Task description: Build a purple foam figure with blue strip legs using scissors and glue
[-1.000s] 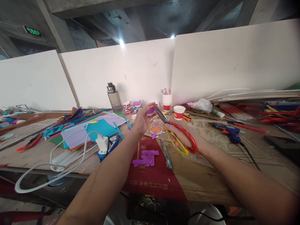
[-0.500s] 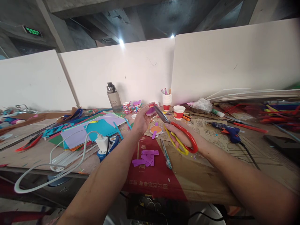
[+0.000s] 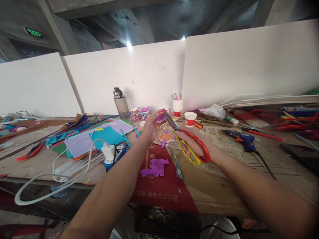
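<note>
Above the cluttered wooden table (image 3: 45, 162), the left hand (image 3: 149, 127) pinches a small pink-purple foam piece (image 3: 159, 117), while the right hand (image 3: 193, 144) grips red-and-yellow-handled scissors (image 3: 185, 141), blades meeting the piece. With fingertips so near the blades, a careless snip could nick them, or the little piece could twist and cut crooked.

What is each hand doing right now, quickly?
Left hand: closed on a small pink piece.
Right hand: closed on the red and yellow scissors.
</note>
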`<state>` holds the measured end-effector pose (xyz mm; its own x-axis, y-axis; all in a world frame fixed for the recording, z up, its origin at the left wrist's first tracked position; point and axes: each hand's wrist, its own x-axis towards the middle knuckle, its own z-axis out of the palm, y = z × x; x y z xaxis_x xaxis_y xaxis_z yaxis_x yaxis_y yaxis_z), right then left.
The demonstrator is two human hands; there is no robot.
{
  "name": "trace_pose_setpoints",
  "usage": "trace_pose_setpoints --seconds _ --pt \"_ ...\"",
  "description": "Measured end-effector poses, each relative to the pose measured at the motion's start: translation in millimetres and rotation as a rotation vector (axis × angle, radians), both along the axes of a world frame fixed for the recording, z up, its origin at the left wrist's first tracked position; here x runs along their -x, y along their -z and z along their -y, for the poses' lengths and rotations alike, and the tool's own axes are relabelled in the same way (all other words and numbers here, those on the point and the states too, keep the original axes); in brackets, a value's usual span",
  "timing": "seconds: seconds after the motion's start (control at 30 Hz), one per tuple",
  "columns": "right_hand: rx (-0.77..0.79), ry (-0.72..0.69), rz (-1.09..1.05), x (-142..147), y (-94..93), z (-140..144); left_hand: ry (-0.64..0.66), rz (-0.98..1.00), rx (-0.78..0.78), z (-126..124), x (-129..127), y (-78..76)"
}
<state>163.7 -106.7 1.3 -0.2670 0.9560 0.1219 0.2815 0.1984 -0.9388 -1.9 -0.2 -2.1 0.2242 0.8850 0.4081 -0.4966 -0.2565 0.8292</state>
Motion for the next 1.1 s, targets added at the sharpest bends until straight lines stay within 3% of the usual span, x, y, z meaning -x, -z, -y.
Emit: trace_pose_setpoints --seconds 1.1 --pt "-0.045 -0.01 0.029 -1.7 6.4 -2.9 0.007 0.03 0.02 -0.4 -1.6 0.6"
